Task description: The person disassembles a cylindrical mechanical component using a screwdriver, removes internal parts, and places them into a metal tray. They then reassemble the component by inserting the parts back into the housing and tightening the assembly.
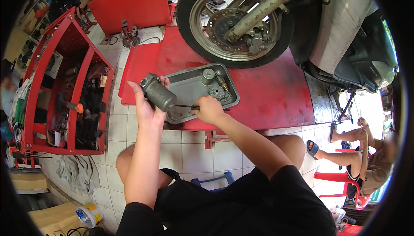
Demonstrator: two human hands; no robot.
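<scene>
The person's right hand point(210, 110) hides most of the slim black rod point(184, 106), fingers curled tightly around it. By the silver metal tray point(186, 83), the left hand point(149, 112) cradles a scuffed, dull-grey metal cylinder point(161, 97), its gripping fingers largely concealed.

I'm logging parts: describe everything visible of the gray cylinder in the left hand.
The gray cylinder looks like dull metal, with a round body and a knobbly fitting at its far end. It is tilted, its near end angled toward the right. The left hand holds it by the tray's left end. A thin dark tool in the right hand points at its near end; contact is unclear.
</scene>
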